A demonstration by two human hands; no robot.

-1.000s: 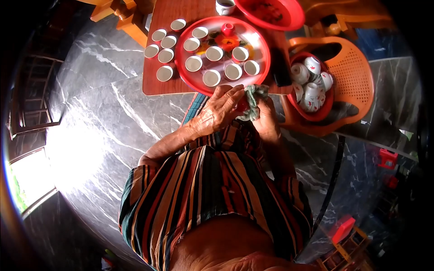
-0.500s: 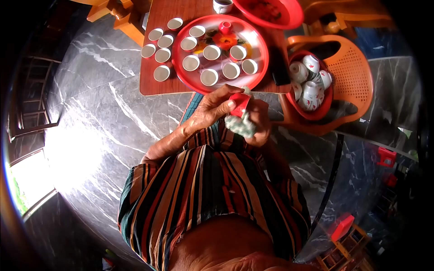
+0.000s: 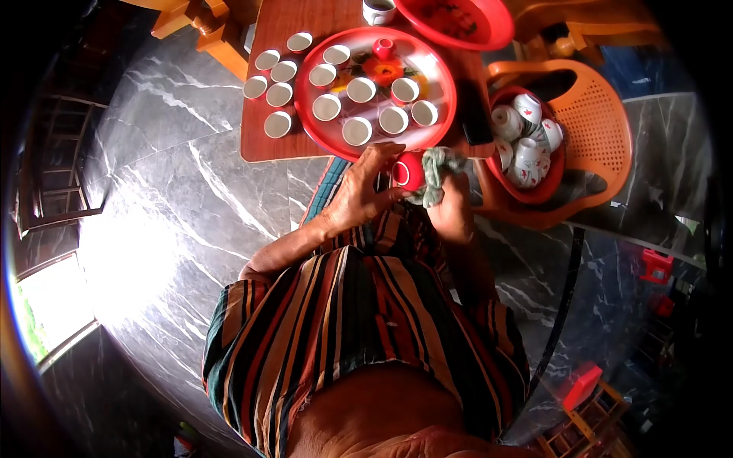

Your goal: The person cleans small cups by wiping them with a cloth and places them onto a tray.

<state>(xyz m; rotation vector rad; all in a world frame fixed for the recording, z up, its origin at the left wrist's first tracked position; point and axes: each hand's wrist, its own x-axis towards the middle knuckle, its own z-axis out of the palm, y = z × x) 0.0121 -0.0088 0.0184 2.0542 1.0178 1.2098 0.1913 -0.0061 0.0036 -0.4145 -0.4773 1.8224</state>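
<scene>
A small red cup (image 3: 408, 171) is gripped between the thumb and fingers of my left hand (image 3: 360, 187), its base ring turned up toward me. My right hand (image 3: 453, 210) is closed on a pale grey-green cloth (image 3: 437, 172), which is pressed to the cup's right side. Just beyond my hands lies a round red-rimmed tray (image 3: 450, 99) with a flower pattern. Several white-lined cups (image 3: 361, 89) stand mouth up on it, and one red cup (image 3: 383, 49) is upside down near its far edge.
More cups (image 3: 279, 95) stand on the wooden table (image 3: 267, 149) left of the tray. A red basin (image 3: 496, 27) sits at the back. On the right, an orange chair (image 3: 603, 114) holds a red bowl (image 3: 534, 197) of white cups (image 3: 527, 153). A dark flat object (image 3: 477, 126) lies near the table's right edge.
The red cup has turned so that its base faces up. My right hand and the cloth have shifted up and to the right, and the cloth now bunches beside the cup.
</scene>
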